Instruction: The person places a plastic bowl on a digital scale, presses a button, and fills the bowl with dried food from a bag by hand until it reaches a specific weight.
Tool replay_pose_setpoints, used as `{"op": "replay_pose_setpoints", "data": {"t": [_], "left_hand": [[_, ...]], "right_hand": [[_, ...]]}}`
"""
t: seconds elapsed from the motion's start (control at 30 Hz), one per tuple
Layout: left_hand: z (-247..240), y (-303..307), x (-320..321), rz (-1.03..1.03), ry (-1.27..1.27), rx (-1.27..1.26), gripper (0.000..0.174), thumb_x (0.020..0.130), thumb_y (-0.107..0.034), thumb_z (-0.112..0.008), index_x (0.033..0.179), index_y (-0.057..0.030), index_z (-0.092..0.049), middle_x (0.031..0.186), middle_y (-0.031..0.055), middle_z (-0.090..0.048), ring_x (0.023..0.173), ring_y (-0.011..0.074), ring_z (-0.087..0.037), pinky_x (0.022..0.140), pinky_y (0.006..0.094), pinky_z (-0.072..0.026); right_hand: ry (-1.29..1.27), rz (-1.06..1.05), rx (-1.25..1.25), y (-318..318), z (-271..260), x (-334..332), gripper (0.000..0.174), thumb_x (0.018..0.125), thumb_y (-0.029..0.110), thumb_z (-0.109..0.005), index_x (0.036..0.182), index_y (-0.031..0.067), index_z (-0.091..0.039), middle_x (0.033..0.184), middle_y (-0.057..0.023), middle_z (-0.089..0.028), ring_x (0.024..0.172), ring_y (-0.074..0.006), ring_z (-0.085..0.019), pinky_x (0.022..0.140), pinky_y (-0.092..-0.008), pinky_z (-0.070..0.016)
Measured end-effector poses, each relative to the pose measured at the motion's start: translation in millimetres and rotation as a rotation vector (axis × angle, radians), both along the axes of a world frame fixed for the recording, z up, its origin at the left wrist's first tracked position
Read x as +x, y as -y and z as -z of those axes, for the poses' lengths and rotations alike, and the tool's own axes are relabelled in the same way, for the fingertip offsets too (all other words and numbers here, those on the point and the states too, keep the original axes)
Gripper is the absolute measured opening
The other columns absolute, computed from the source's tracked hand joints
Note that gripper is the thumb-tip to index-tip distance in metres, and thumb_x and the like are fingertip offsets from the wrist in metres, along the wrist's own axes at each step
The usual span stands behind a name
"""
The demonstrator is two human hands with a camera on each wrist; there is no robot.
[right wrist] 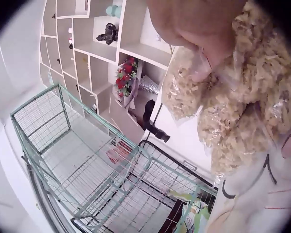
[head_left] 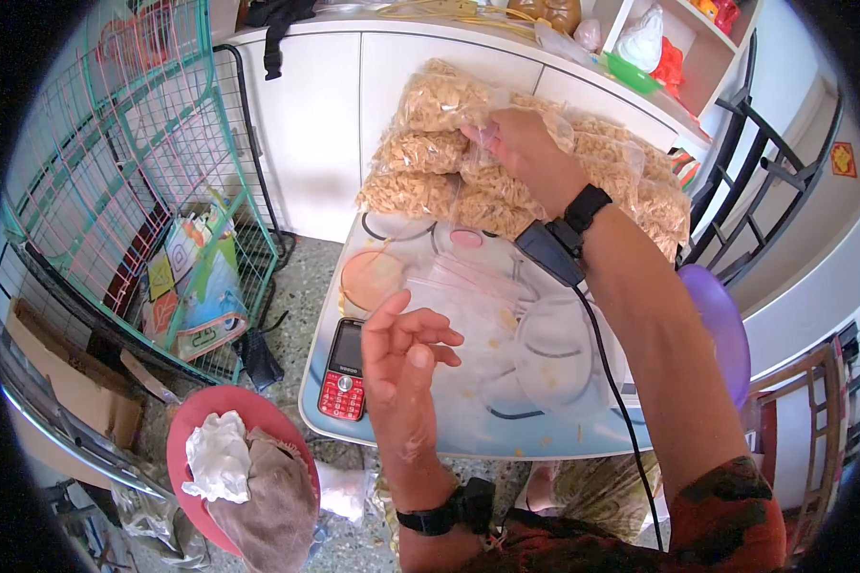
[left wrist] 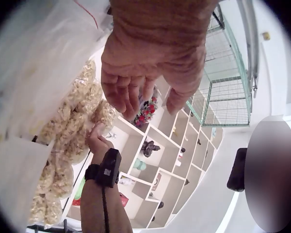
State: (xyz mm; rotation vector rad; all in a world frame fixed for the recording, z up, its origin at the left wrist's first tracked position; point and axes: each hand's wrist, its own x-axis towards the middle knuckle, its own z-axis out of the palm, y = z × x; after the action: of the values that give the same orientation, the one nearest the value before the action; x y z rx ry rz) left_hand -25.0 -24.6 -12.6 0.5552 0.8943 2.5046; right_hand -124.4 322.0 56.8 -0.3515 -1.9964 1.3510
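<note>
Clear bags of pale, curly dried food are stacked at the table's far side. My right hand [head_left: 521,143] reaches to the top of the stack, its fingers at the edge of the upper left bag [head_left: 440,100]; in the right wrist view the thumb lies against that bag [right wrist: 182,92]. Palm up and holding nothing, my left hand [head_left: 403,368] is raised over the near part of the table with its fingers loosely bent. Beneath and beyond it lie empty clear bags [head_left: 468,296]. A red and black phone [head_left: 344,382] is left of that hand.
A green wire rack [head_left: 162,191] stands at the left, and a red stool [head_left: 186,430] with cloths on it is at the lower left. White cabinets [head_left: 306,115] are behind the table. A purple round object [head_left: 721,334] and black metal frames are at the right.
</note>
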Motion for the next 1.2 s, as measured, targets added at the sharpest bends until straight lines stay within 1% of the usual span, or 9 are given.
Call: {"op": "replay_pose_setpoints", "data": {"t": [0.07, 0.13, 0.2, 0.27, 0.47, 0.53, 0.73, 1.03, 1.2], "left_hand": [[0, 2, -1, -0.018, 0.007, 0.001, 0.061, 0.089, -0.029, -0.070, 0.137, -0.0010, -0.042, 0.105, 0.0118, -0.063, 0.090, 0.0203, -0.063, 0.073, 0.0312, -0.0509], [0, 3, -2, -0.025, 0.016, 0.007, 0.062, 0.089, -0.029, -0.070, 0.137, -0.0011, -0.043, 0.105, 0.0117, -0.063, 0.090, 0.0202, -0.063, 0.073, 0.0312, -0.0508], [1, 4, -3, -0.019, 0.034, 0.012, 0.062, 0.089, -0.030, -0.070, 0.137, -0.0012, -0.043, 0.105, 0.0117, -0.063, 0.089, 0.0201, -0.063, 0.073, 0.0313, -0.0506], [1, 5, -3, -0.016, 0.035, 0.005, 0.062, 0.089, -0.031, -0.070, 0.137, -0.0012, -0.042, 0.105, 0.0117, -0.063, 0.090, 0.0200, -0.063, 0.073, 0.0314, -0.0503], [-1, 5, -2, 0.000, 0.037, 0.031, 0.061, 0.090, -0.029, -0.070, 0.136, -0.0010, -0.043, 0.105, 0.0118, -0.063, 0.090, 0.0199, -0.063, 0.073, 0.0313, -0.0496], [0, 5, -2, 0.003, 0.039, 0.041, 0.059, 0.090, -0.028, -0.070, 0.135, -0.0011, -0.044, 0.106, 0.0118, -0.063, 0.090, 0.0199, -0.063, 0.073, 0.0314, -0.0494], [3, 6, -2, -0.002, 0.014, 0.044, 0.052, 0.091, -0.028, -0.068, 0.131, -0.0025, -0.047, 0.104, 0.0113, -0.063, 0.088, 0.0199, -0.062, 0.072, 0.0318, -0.0491], [2, 4, -2, 0.011, 0.048, 0.048, 0.048, 0.090, -0.023, -0.067, 0.129, -0.0024, -0.048, 0.103, 0.0112, -0.063, 0.087, 0.0201, -0.062, 0.072, 0.0318, -0.0487], [2, 2, -1, -0.007, 0.028, 0.012, 0.048, 0.090, -0.027, -0.068, 0.128, -0.0052, -0.049, 0.099, 0.0096, -0.062, 0.084, 0.0204, -0.061, 0.068, 0.0313, -0.0489]], "right_hand": [[-0.135, 0.012, -0.617, 36, -20, 8, 0.009, 0.084, -0.004, -0.057, 0.077, -0.0014, -0.052, 0.078, -0.0103, -0.050, 0.065, -0.0225, -0.053, 0.081, -0.0498, -0.0606], [-0.031, -0.025, -0.226, -7, 12, -9, 0.018, 0.083, 0.014, -0.061, 0.071, 0.0016, -0.056, 0.072, -0.0119, -0.054, 0.063, -0.0263, -0.057, 0.072, -0.0483, -0.0578], [0.027, 0.092, 0.822, -98, 65, -47, 0.032, 0.082, 0.032, -0.066, 0.066, 0.0046, -0.060, 0.066, -0.0134, -0.058, 0.062, -0.0302, -0.061, 0.063, -0.0468, -0.0550], [-0.137, 0.049, 0.735, -100, 66, -45, 0.048, 0.081, 0.051, -0.071, 0.060, 0.0086, -0.063, 0.056, -0.0147, -0.061, 0.057, -0.0351, -0.064, 0.058, -0.0456, -0.0505], [0.240, 0.333, 0.329, -6, -5, -7, 0.025, 0.082, 0.021, -0.069, 0.095, 0.0026, -0.059, 0.085, -0.0196, -0.063, 0.079, -0.0365, -0.065, 0.071, -0.0466, -0.0520], [0.299, 0.658, 0.649, 39, -33, 7, 0.032, 0.080, 0.000, -0.064, 0.110, 0.0021, -0.052, 0.103, -0.0177, -0.058, 0.093, -0.0342, -0.061, 0.079, -0.0421, -0.0509], [0.308, 0.613, 1.488, 48, -27, 25, 0.049, 0.075, 0.004, -0.066, 0.121, 0.0056, -0.050, 0.129, -0.0140, -0.048, 0.110, -0.0350, -0.053, 0.086, -0.0432, -0.0479], [0.299, 0.426, 1.420, 25, -20, 22, 0.033, 0.085, 0.009, -0.060, 0.118, 0.0055, -0.055, 0.122, -0.0147, -0.055, 0.111, -0.0344, -0.053, 0.090, -0.0461, -0.0454], [0.381, 0.321, 1.281, 31, -28, 24, 0.046, 0.088, 0.033, -0.066, 0.121, 0.0041, -0.054, 0.127, -0.0174, -0.055, 0.117, -0.0363, -0.051, 0.098, -0.0462, -0.0413]]}}
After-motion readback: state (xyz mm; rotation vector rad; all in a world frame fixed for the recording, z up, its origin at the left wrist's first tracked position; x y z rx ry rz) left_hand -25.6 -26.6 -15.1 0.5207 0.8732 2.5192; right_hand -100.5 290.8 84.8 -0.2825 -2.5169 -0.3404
